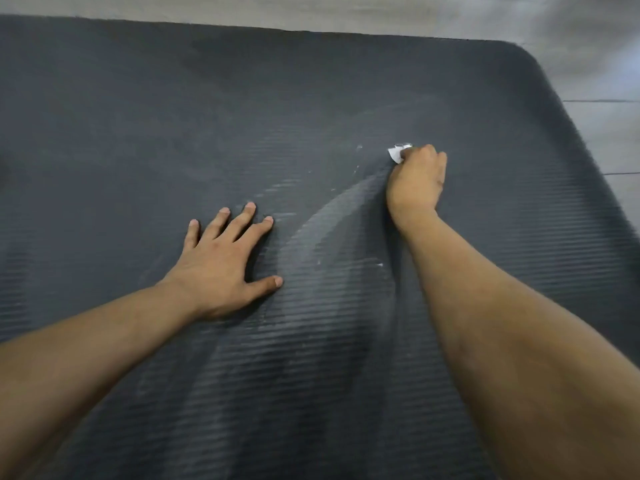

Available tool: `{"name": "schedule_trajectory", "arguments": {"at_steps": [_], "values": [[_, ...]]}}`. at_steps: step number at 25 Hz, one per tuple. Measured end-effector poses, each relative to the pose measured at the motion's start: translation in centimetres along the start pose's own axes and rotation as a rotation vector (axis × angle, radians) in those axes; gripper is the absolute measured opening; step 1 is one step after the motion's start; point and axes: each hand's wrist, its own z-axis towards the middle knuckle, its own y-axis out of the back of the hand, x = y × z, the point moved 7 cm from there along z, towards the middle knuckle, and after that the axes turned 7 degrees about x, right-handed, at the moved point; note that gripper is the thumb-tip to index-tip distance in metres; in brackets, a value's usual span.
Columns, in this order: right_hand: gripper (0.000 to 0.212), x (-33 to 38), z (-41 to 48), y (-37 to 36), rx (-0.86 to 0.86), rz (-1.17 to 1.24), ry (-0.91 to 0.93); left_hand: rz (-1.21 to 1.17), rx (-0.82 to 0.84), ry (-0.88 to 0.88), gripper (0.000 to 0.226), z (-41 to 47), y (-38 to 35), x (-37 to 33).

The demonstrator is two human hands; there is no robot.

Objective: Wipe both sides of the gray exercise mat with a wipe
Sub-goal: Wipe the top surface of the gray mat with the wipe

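Trainee: Mat placement first. Where does it lie in the head view?

Trainer: The gray exercise mat is spread flat on a pale floor, ribbed face up. It fills nearly the whole view, and its rounded corner shows at the upper right.

Trainee: And the hands?

Trainer: The right hand is curled into a fist round a small white wipe. Only a scrap of the wipe pokes out past the knuckles, pressed onto the mat right of centre. The left hand holds nothing. It rests palm-down on the mat nearer the person, fingers straight and spread.

Trainee: Why flat like that?

Trainer: I'd say it pins the mat so the rubbing can't drag or ruck it, and it props the person as they lean forward. The bunched wipe gives firm pressure, though each pass covers only a narrow band.

Trainee: Those pale arcs?

Trainer: The curved whitish streaks between the two hands, with tiny white flecks beside them, are probably smear and shreds from the wipe.

Trainee: How far along?

Trainer: Partway through this face, I think, since the far and left stretches look unmarked. The underside is hidden, so I cannot tell its condition.
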Motion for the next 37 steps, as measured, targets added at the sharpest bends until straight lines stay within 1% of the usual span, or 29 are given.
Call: {"name": "schedule_trajectory", "arguments": {"at_steps": [1, 2, 3, 4, 5, 6, 7, 9, 11, 12, 13, 14, 15, 16, 17, 19, 20, 21, 22, 23, 24, 25, 26, 27, 28, 29, 30, 34, 37], "values": [[0.031, 2.2, -0.5, -0.3, 0.007, 0.067, 0.023, -0.008, 0.010, 0.001, 0.097, -0.1, -0.1, 0.0], [0.028, 5.6, -1.7, -1.1, 0.030, 0.161, 0.161, -0.006, 0.012, 0.008, 0.099, -0.2, -0.2, -0.1], [0.025, 9.7, -3.9, -2.0, 0.099, 0.225, 0.375, 0.002, 0.013, 0.018, 0.100, -0.2, -0.1, -0.1], [0.026, 13.4, -6.8, -2.9, 0.169, 0.195, 0.619, 0.009, 0.012, 0.028, 0.100, -0.2, -0.1, -0.2], [0.026, 15.5, -9.0, -3.5, 0.219, 0.132, 0.821, 0.015, 0.017, 0.037, 0.100, -0.2, 0.0, -0.3], [0.026, 15.6, -9.2, -3.5, 0.241, 0.077, 0.921, 0.016, 0.029, 0.044, 0.100, -0.2, 0.1, -0.4], [0.024, 14.0, -7.2, -2.9, 0.239, 0.071, 0.896, 0.012, 0.044, 0.053, 0.100, -0.2, 0.1, -0.3], [0.027, 6.7, -1.5, -1.8, 0.157, 0.020, 0.599, 0.007, 0.072, 0.072, 0.098, -0.1, -0.1, -0.3], [0.033, -1.7, 2.8, -0.1, 0.140, -0.052, 0.313, 0.006, 0.079, 0.087, 0.097, 0.1, -0.1, -0.3], [0.035, -4.2, 3.4, 0.5, 0.135, -0.044, 0.243, 0.007, 0.084, 0.092, 0.096, 0.1, -0.1, -0.4], [0.035, -4.9, 2.9, 0.9, 0.117, -0.018, 0.195, 0.007, 0.087, 0.098, 0.096, 0.1, -0.2, -0.4], [0.035, -3.8, 1.3, 0.8, 0.090, 0.031, 0.177, 0.007, 0.093, 0.103, 0.096, 0.2, -0.1, -0.5], [0.034, -1.7, -1.6, 0.5, 0.087, 0.114, 0.211, 0.002, 0.107, 0.105, 0.097, 0.1, 0.0, -0.5], [0.034, 1.2, -5.3, 0.1, 0.104, 0.205, 0.296, -0.004, 0.111, 0.103, 0.097, 0.1, 0.2, -0.6], [0.033, 4.4, -9.7, -0.2, 0.159, 0.260, 0.419, -0.007, 0.105, 0.097, 0.097, 0.0, 0.6, -0.7], [0.028, 8.8, -18.8, 0.3, 0.260, 0.245, 0.713, 0.003, 0.100, 0.072, 0.096, -0.3, 1.2, -0.9], [0.027, 8.9, -21.3, 0.7, 0.297, 0.223, 0.789, 0.014, 0.110, 0.052, 0.095, -0.9, 1.4, -1.0], [0.028, 7.6, -21.7, 1.5, 0.332, 0.220, 0.791, 0.028, 0.130, 0.034, 0.094, -1.8, 1.5, -0.8], [0.028, 5.0, -20.9, 2.2, 0.304, 0.182, 0.724, 0.044, 0.152, 0.021, 0.094, -3.1, 1.3, -0.2], [0.029, 1.6, -19.5, 3.0, 0.260, 0.109, 0.588, 0.061, 0.159, 0.010, 0.094, -4.8, 1.0, 0.7], [0.031, -2.0, -18.0, 3.8, 0.219, 0.037, 0.411, 0.080, 0.155, 0.003, 0.094, -6.6, 0.7, 1.8], [0.033, -5.5, -17.1, 4.7, 0.224, -0.010, 0.220, 0.095, 0.145, -0.003, 0.093, -8.8, 0.4, 3.2], [0.034, -8.2, -16.8, 5.4, 0.227, -0.015, 0.052, 0.098, 0.129, 0.003, 0.092, -10.8, 0.2, 4.9], [0.035, -9.2, -17.4, 5.8, 0.215, -0.021, -0.086, 0.087, 0.117, 0.023, 0.091, -12.6, 0.0, 6.8], [0.034, -8.7, -18.9, 5.8, 0.195, -0.028, -0.183, 0.064, 0.108, 0.044, 0.089, -14.1, -0.2, 8.6], [0.030, -7.1, -21.1, 5.6, 0.190, -0.016, -0.235, 0.045, 0.099, 0.063, 0.087, -15.3, -0.5, 10.0], [0.026, -4.5, -23.7, 5.3, 0.196, 0.019, -0.241, 0.034, 0.086, 0.082, 0.084, -16.5, -0.8, 11.7], [0.022, 7.7, -34.8, 3.6, 0.231, 0.116, -0.082, -0.006, -0.019, 0.091, 0.070, -19.0, -1.4, 16.0], [0.020, 18.5, -41.5, 1.8, 0.334, 0.196, 0.096, -0.008, -0.082, 0.069, 0.065, -19.1, -0.9, 18.9]]}}
